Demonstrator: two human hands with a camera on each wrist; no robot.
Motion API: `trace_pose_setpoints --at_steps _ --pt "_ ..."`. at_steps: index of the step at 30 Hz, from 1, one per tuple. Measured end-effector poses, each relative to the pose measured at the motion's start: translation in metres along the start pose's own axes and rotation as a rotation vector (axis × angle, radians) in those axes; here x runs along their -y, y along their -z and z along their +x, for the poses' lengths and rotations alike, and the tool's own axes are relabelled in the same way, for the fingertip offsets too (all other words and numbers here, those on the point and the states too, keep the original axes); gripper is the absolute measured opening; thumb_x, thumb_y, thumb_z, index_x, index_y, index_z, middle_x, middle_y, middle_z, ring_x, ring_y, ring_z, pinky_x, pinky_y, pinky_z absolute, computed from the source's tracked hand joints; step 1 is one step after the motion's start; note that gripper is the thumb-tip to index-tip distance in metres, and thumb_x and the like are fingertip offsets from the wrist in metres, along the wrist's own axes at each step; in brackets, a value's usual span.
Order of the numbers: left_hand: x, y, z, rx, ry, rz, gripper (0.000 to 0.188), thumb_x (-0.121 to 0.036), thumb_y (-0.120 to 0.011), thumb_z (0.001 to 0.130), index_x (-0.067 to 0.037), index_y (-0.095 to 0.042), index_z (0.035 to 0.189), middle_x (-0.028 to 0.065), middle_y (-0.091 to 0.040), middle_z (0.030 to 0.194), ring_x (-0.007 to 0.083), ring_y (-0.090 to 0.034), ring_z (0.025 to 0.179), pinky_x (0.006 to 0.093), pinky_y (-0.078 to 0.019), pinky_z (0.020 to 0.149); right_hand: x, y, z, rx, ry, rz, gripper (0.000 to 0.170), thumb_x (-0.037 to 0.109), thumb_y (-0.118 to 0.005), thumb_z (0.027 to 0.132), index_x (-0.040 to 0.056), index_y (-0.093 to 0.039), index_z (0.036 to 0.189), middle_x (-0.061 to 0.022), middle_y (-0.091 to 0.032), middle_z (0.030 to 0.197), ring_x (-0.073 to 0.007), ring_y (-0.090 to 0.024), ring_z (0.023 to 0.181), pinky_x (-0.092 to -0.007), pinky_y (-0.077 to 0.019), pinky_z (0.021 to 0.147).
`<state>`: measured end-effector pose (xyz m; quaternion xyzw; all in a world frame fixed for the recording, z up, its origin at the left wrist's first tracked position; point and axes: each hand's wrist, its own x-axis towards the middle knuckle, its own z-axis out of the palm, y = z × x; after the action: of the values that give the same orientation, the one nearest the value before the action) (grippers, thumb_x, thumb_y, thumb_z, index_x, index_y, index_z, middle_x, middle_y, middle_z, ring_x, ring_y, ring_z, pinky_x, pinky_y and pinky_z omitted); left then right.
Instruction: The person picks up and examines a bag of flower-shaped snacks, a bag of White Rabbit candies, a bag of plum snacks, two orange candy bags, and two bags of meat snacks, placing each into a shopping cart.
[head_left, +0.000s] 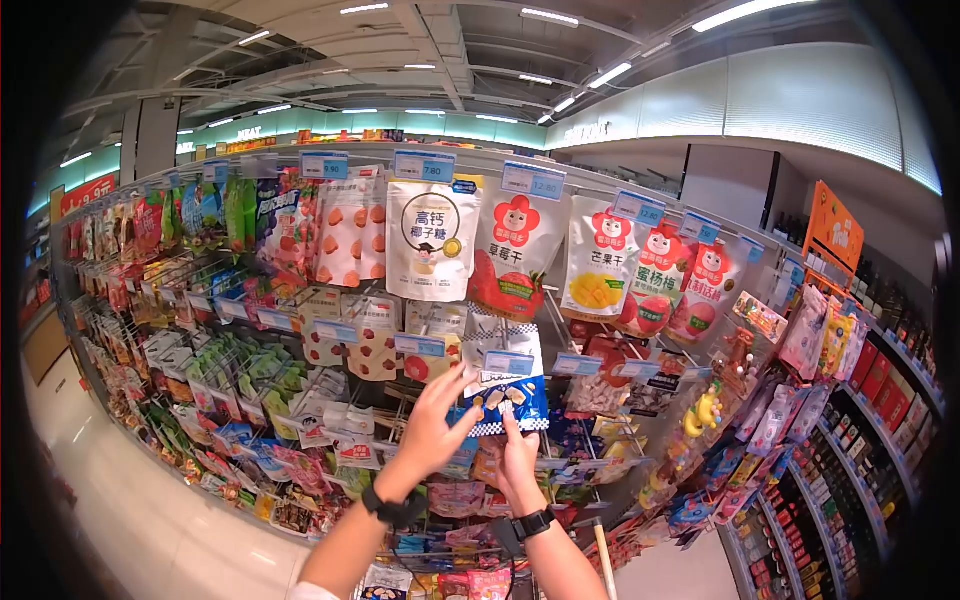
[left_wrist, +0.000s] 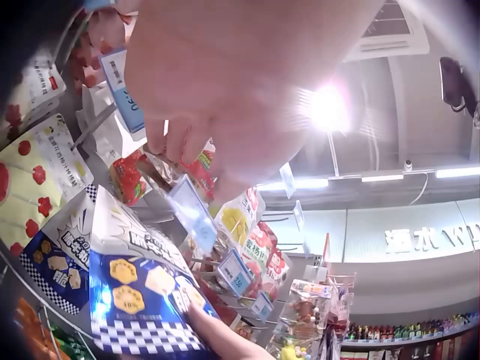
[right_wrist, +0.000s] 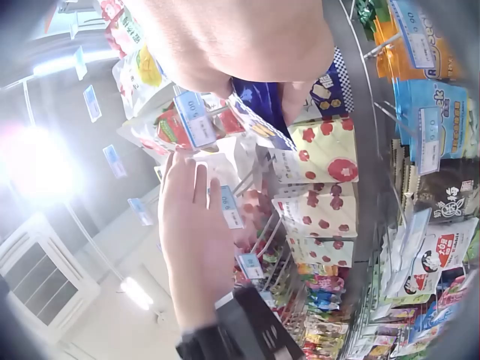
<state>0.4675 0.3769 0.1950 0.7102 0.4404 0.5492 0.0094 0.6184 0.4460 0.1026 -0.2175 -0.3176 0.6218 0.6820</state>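
A blue and white snack bag (head_left: 515, 405) with a checkered edge is in my right hand (head_left: 520, 462), the thumb on its front. My left hand (head_left: 436, 428) is raised at the bag's left, fingers mostly straight. In the left wrist view the bag (left_wrist: 142, 289) is in front of a similar hanging bag (left_wrist: 56, 259), and my left hand (left_wrist: 225, 82) fills the top, its fingertips near a price tag (left_wrist: 192, 214). The right wrist view has the bag (right_wrist: 262, 109) between thumb and fingers of my right hand (right_wrist: 240, 37), with my left hand (right_wrist: 196, 240) below.
Large pouches (head_left: 433, 240) hang in a row above the hands, under price tags (head_left: 424, 165). More snack packs (head_left: 230, 370) hang on hooks at left. At right stand hanging toys (head_left: 703, 412) and shelves of boxes (head_left: 885, 385). A pole (head_left: 604, 560) is near my right forearm.
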Motion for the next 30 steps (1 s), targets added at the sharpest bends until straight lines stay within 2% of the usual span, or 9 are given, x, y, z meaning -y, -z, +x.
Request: trace_pose_setpoints --at_steps 9,13,14,15,17,19,26,28,30 --pt "0.092 -0.009 -0.333 0.033 1.070 -0.540 0.055 -0.029 -0.074 0.092 0.002 -0.057 0.135 0.0155 -0.066 0.126 0.0204 -0.064 0.112 0.0322 -0.0536 0.090 -0.041 -0.005 0.080 -0.074 -0.113 -0.106 0.022 0.018 -0.064 0.098 0.0069 -0.059 0.116 -0.0081 -0.069 0.103 -0.0232 -0.071 0.085 -0.0393 -0.0617 0.070" --pt "0.132 -0.023 -0.329 0.038 0.776 -0.385 0.061 -0.018 -0.070 0.095 -0.006 -0.046 0.149 0.0154 -0.060 0.136 0.0238 -0.058 0.122 0.0370 -0.0501 0.101 -0.048 0.005 0.092 -0.135 -0.130 0.003 0.024 0.012 -0.067 0.095 0.0104 -0.053 0.115 -0.0070 -0.067 0.106 -0.0210 -0.069 0.091 -0.0363 -0.0599 0.075" --pt "0.194 -0.031 -0.470 0.172 1.114 -0.426 0.044 -0.024 -0.070 0.096 -0.003 -0.059 0.133 0.0133 -0.063 0.130 0.0211 -0.060 0.115 0.0346 -0.0502 0.098 -0.047 0.006 0.083 -0.205 -0.112 -0.016 0.030 0.010 -0.067 0.095 0.0114 -0.048 0.118 -0.0056 -0.064 0.106 -0.0216 -0.067 0.098 -0.0364 -0.0595 0.078" --pt "0.152 -0.002 -0.479 0.146 1.260 -0.704 0.044 -0.029 -0.067 0.098 -0.003 -0.059 0.132 0.0108 -0.064 0.126 0.0195 -0.060 0.113 0.0342 -0.0508 0.095 -0.058 0.024 0.083 -0.190 -0.119 -0.011 0.031 0.010 -0.063 0.096 0.0118 -0.046 0.121 -0.0058 -0.060 0.110 -0.0236 -0.064 0.103 -0.0380 -0.0579 0.084" --pt "0.104 0.023 -0.546 0.032 1.318 -0.697 0.042 -0.026 -0.064 0.099 0.001 -0.058 0.129 0.0099 -0.066 0.120 0.0169 -0.060 0.110 0.0338 -0.0509 0.094 -0.064 0.028 0.044 -0.242 -0.088 0.003 0.034 0.010 -0.059 0.098 0.0121 -0.043 0.128 -0.0070 -0.058 0.118 -0.0255 -0.064 0.104 -0.0407 -0.0562 0.089" --pt "0.087 0.074 -0.551 -0.176 1.714 -0.242 0.037 -0.025 -0.071 0.091 -0.003 -0.064 0.120 0.0072 -0.068 0.101 0.0155 -0.064 0.079 0.0286 -0.0486 0.057 -0.071 0.035 -0.009 -0.175 -0.157 -0.124 0.039 0.013 -0.059 0.098 0.0119 -0.044 0.134 -0.0089 -0.056 0.127 -0.0262 -0.064 0.110 -0.0418 -0.0560 0.090" --pt "0.115 0.055 -0.693 -0.469 1.931 -0.301 0.041 -0.030 -0.066 0.091 -0.009 -0.059 0.125 0.0035 -0.062 0.106 0.0178 -0.060 0.090 0.0358 -0.0491 0.071 -0.135 0.145 -0.195 -0.110 -0.833 -0.601 0.020 0.013 -0.058 0.098 0.0059 -0.060 0.117 -0.0094 -0.069 0.111 -0.0224 -0.069 0.091 -0.0358 -0.0588 0.071" --pt "0.106 0.047 -0.711 -0.581 1.909 -0.250 0.038 -0.023 -0.069 0.091 -0.002 -0.060 0.121 0.0034 -0.059 0.089 0.0106 -0.054 0.072 0.0263 -0.0434 0.053 -0.152 0.189 -0.240 -0.124 -0.947 -0.629 0.022 0.015 -0.057 0.099 0.0067 -0.059 0.119 -0.0107 -0.067 0.113 -0.0253 -0.070 0.095 -0.0382 -0.0581 0.076" --pt "0.121 0.033 -0.766 -0.539 1.859 -0.105 0.049 -0.022 -0.072 0.088 0.003 -0.057 0.127 0.0122 -0.062 0.109 0.0222 -0.060 0.099 0.0344 -0.0505 0.085 -0.170 0.233 -0.276 -0.158 -1.062 -0.640 0.022 0.018 -0.056 0.099 0.0060 -0.057 0.118 -0.0119 -0.067 0.112 -0.0261 -0.069 0.093 -0.0403 -0.0578 0.076"
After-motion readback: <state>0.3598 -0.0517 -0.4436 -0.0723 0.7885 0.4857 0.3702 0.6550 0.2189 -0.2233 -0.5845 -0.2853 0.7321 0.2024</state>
